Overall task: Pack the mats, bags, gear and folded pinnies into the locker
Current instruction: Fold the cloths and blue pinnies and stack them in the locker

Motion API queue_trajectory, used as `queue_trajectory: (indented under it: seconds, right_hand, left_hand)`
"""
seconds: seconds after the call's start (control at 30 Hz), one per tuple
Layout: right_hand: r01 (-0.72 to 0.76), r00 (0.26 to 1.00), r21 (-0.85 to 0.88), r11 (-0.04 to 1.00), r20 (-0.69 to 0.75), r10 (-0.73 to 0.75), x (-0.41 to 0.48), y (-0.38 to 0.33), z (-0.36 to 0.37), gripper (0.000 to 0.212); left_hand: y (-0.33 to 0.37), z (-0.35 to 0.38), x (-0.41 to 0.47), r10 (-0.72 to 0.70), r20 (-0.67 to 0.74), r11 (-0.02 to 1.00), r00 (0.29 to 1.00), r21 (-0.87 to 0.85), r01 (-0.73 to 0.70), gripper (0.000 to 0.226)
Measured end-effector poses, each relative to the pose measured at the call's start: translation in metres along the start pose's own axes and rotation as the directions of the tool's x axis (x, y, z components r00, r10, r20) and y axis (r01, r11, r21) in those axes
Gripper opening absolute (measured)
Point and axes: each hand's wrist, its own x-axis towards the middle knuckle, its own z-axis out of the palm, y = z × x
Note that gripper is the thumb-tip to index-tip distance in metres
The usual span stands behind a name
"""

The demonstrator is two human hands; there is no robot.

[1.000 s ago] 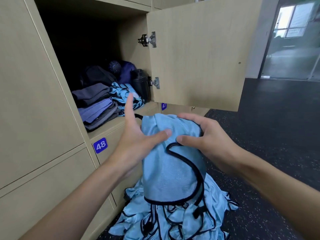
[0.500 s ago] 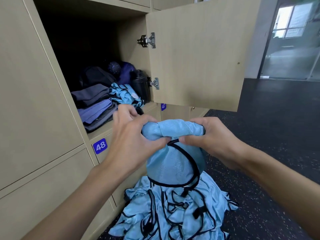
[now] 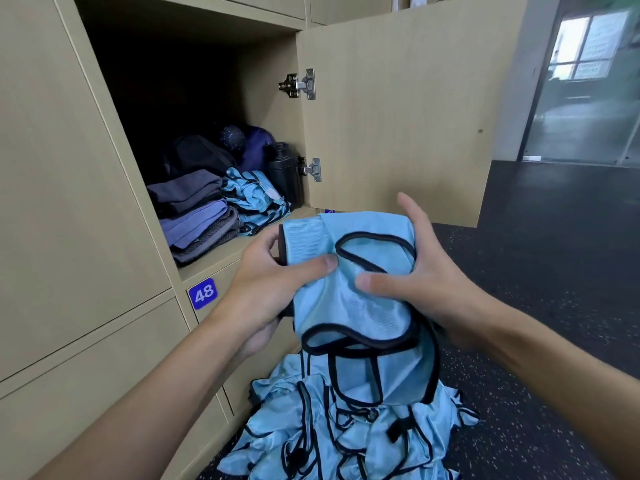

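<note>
Step in hand: folding one pinny [image 3: 349, 299], held in the air before the open locker [image 3: 221, 252] and above the loose pile of pinnies [image 3: 346, 434] on the floor; the left hand [image 3: 273, 282] grips its left edge, fingers curled behind, and the right hand [image 3: 426, 271] pinches its right side between thumb and fingers. The next move likely calls for finishing the fold and laying the pinny on the folded pinnies [image 3: 254, 197] inside. The locker holds a stack of folded mats [image 3: 194, 216] at front left, the folded pinnies just beside it, dark bags [image 3: 204, 154] behind and a black bottle [image 3: 282, 171] against the right wall.
</note>
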Motion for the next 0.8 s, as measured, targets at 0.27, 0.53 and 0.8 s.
queue_trajectory:
  seconds: [0.27, 0.53, 0.8]
  right_hand:
    - [0.077, 0.987, -0.199, 0.977, 0.157, -0.046, -0.001, -0.01, 0.002, 0.093]
    - [-0.053, 0.989, 0.026, 0.998, 0.138, 0.049, 0.002, -0.016, 0.003, 0.06]
    - [-0.122, 0.978, 0.094, 0.988, 0.183, 0.104, 0.006, -0.012, 0.008, 0.045]
  left_hand:
    - [0.006, -0.012, 0.005, -0.167, 0.054, 0.966, 0.984, -0.188, 0.175, 0.069]
    - [0.013, -0.032, 0.0, 0.147, 0.33, 0.756, 0.933, 0.57, -0.321, 0.089]
    - [0.009, -0.033, -0.006, 0.179, 0.388, 0.532, 0.904, 0.735, -0.421, 0.077]
